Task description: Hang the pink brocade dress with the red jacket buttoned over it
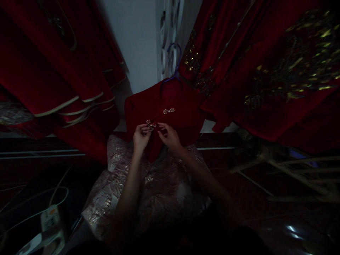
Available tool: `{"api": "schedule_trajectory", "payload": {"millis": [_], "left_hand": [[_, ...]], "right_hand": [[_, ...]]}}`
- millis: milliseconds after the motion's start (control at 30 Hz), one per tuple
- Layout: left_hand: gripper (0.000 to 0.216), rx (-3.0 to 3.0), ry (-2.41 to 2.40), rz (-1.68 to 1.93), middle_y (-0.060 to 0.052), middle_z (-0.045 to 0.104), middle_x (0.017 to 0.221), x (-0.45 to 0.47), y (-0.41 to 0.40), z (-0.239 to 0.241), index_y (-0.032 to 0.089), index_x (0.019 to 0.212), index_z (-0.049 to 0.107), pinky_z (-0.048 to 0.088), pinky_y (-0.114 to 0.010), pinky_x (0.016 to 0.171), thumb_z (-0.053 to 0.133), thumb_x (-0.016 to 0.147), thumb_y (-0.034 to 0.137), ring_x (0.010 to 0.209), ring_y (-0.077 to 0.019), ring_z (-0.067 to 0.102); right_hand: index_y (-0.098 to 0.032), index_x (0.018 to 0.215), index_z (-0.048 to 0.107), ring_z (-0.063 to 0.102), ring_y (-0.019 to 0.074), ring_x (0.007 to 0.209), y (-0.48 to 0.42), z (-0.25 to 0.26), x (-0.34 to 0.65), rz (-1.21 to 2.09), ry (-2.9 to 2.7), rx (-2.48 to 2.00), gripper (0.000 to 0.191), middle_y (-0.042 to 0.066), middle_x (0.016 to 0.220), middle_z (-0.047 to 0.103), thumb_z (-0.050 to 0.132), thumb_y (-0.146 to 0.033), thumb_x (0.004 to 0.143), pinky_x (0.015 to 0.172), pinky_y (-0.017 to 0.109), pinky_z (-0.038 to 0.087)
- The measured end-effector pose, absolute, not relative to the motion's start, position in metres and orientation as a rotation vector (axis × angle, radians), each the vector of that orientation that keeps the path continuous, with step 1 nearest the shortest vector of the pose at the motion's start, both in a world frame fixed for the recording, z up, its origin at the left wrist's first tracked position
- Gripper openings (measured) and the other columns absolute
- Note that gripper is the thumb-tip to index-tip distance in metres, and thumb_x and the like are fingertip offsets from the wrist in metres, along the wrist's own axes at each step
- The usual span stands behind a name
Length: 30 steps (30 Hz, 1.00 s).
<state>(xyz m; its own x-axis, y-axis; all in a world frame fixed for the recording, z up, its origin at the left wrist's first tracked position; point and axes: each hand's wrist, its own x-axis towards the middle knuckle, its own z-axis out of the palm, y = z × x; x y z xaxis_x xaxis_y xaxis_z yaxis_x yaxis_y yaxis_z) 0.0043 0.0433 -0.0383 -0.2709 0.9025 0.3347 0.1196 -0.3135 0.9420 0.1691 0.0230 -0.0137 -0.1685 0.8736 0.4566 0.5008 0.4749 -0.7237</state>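
Note:
A dark red garment (pixel 180 117) hangs in front of me on a purple hanger (pixel 174 67). Its front carries a small pearl-like clasp (pixel 169 111), and a second clasp (pixel 151 124) lies lower left. My left hand (pixel 140 136) pinches that lower clasp, fingers closed on it. My right hand (pixel 168 136) is beside it, fingers curled and pinching the red cloth right by the same clasp. Both forearms reach up from the bottom of the view.
Red gowns with pale trim (pixel 66 88) hang at left, and gold-embroidered red gowns (pixel 278 71) at right. A pale brocade cloth (pixel 159 191) lies below my arms. A power strip with white cables (pixel 49 219) sits at lower left. A wooden frame (pixel 292 170) stands at right.

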Motion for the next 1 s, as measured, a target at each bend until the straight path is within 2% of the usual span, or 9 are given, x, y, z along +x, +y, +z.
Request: {"api": "schedule_trajectory", "payload": {"millis": [67, 167, 300, 433, 567, 700, 867, 1000], "left_hand": [[0.025, 1.392, 1.345, 1.572, -0.004, 0.068, 0.085, -0.004, 0.043, -0.045, 0.017, 0.09, 0.059, 0.051, -0.024, 0.072, 0.064, 0.066, 0.019, 0.073, -0.012, 0.064], [0.015, 1.498, 1.402, 1.262, -0.002, 0.069, 0.08, -0.017, 0.039, -0.055, 0.018, 0.081, 0.064, 0.05, -0.024, 0.069, 0.062, 0.066, 0.02, 0.071, -0.0132, 0.064], [0.027, 1.589, 1.434, 0.923, -0.003, 0.071, 0.083, -0.024, 0.033, -0.061, 0.02, 0.092, 0.07, 0.05, -0.026, 0.068, 0.062, 0.067, 0.025, 0.073, -0.0162, 0.065], [0.032, 1.677, 1.324, 0.862, -0.004, 0.072, 0.086, -0.018, 0.029, -0.059, 0.018, 0.095, 0.069, 0.051, -0.027, 0.071, 0.063, 0.066, 0.03, 0.077, -0.0172, 0.066], [0.03, 1.761, 1.308, 0.824, -0.004, 0.071, 0.082, -0.013, 0.026, -0.052, 0.017, 0.09, 0.067, 0.049, -0.025, 0.068, 0.065, 0.069, 0.038, 0.075, -0.0167, 0.065], [0.033, 1.732, 1.322, 0.8, -0.004, 0.069, 0.072, -0.01, 0.022, -0.044, 0.018, 0.089, 0.066, 0.047, -0.025, 0.059, 0.068, 0.069, 0.044, 0.063, -0.0157, 0.063], [0.032, 1.534, 1.254, 0.848, -0.004, 0.07, 0.073, -0.005, 0.02, -0.041, 0.017, 0.086, 0.064, 0.049, -0.027, 0.063, 0.074, 0.059, 0.03, 0.068, -0.0167, 0.065], [0.025, 1.483, 1.26, 0.863, -0.002, 0.067, 0.071, -0.001, 0.02, -0.042, 0.017, 0.077, 0.061, 0.049, -0.026, 0.061, 0.074, 0.055, 0.021, 0.065, -0.0152, 0.064]], "right_hand": [[-0.025, 0.122, 0.055, 0.061, 0.0133, 0.092, 0.005, -0.018, 0.19, 0.587, -1.858, -1.168, 0.036, 0.003, 0.114, 0.064, 0.053, -0.025, 0.086, 0.073, 0.025, 0.053], [-0.023, 0.105, 0.064, 0.063, 0.0147, 0.089, -0.019, -0.014, 0.216, 0.542, -1.944, -1.315, 0.021, 0.003, 0.103, 0.068, 0.053, -0.023, 0.086, 0.082, 0.03, 0.051], [-0.026, 0.105, 0.064, 0.064, 0.0159, 0.088, -0.024, 0.001, 0.226, 0.483, -2.029, -1.383, 0.02, 0.002, 0.102, 0.069, 0.055, -0.029, 0.087, 0.074, 0.028, 0.05], [-0.025, 0.1, 0.066, 0.066, 0.0165, 0.077, -0.015, 0.002, 0.225, 0.482, -1.98, -1.551, 0.017, 0.002, 0.088, 0.071, 0.055, -0.029, 0.087, 0.065, 0.027, 0.047], [-0.025, 0.103, 0.065, 0.065, 0.0165, 0.083, -0.012, -0.011, 0.226, 0.471, -2.043, -1.551, 0.019, 0.003, 0.095, 0.07, 0.06, -0.024, 0.084, 0.069, 0.026, 0.046], [-0.023, 0.097, 0.063, 0.06, 0.014, 0.084, -0.01, -0.025, 0.222, 0.482, -2.057, -1.527, 0.017, 0.004, 0.095, 0.063, 0.064, -0.023, 0.081, 0.073, 0.025, 0.046], [-0.02, 0.089, 0.058, 0.057, 0.0133, 0.084, -0.01, -0.033, 0.216, 0.477, -2.04, -1.508, 0.014, 0.002, 0.093, 0.058, 0.066, -0.023, 0.077, 0.073, 0.024, 0.044], [-0.021, 0.081, 0.056, 0.056, 0.0121, 0.075, -0.01, -0.03, 0.214, 0.425, -1.967, -1.455, 0.009, 0.0, 0.084, 0.059, 0.062, -0.022, 0.076, 0.067, 0.023, 0.042]]}}
